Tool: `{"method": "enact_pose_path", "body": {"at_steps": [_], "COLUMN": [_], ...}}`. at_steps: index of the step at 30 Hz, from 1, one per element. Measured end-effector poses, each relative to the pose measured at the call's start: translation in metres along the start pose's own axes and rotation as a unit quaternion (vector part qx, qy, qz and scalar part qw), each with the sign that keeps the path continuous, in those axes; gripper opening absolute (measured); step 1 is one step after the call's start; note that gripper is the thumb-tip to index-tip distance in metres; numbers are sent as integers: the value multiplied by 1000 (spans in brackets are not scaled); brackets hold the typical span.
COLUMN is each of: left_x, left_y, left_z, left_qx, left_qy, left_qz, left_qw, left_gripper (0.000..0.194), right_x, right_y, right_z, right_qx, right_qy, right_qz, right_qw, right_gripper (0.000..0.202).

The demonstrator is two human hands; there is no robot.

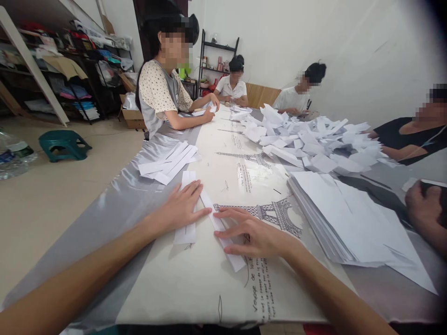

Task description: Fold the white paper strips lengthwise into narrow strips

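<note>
Makeshift workroom: shared table (167, 288), heaped papers (307, 139), storage shelves (220, 46).

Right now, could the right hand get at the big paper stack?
Probably yes: the right hand rests on a narrow strip, and only flat tablecloth seems to lie between hand and paper stack.

On the table (174, 288), a paper strip (219, 223) lies right of a second strip (185, 236); beyond, a strip pile (174, 163); rightward, a sheet stack (349, 218); behind that, perhaps touching, a paper heap (307, 135).
</note>
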State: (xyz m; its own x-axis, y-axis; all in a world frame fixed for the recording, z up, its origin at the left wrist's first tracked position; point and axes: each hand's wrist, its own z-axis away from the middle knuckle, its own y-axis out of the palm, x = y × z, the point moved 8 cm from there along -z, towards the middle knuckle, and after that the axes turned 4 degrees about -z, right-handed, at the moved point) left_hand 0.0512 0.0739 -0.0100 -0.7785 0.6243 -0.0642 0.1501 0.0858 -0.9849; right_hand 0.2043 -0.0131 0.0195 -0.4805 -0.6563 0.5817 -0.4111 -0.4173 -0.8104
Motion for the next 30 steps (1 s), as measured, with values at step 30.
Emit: {"method": "enact_pose_path", "body": {"at_steps": [30], "left_x": [-13], "left_y": [-13], "left_z": [-2], "left_qx": [-102], "left_qy": [39], "left_qz": [47], "left_qw": [993], "left_gripper": [36], "right_x": [-17], "right_y": [-2], "right_z": [-11], "right_qx": [-119], "right_qy": [2], "right_qz": [2], "right_qw": [993], "right_gripper": [35]}}
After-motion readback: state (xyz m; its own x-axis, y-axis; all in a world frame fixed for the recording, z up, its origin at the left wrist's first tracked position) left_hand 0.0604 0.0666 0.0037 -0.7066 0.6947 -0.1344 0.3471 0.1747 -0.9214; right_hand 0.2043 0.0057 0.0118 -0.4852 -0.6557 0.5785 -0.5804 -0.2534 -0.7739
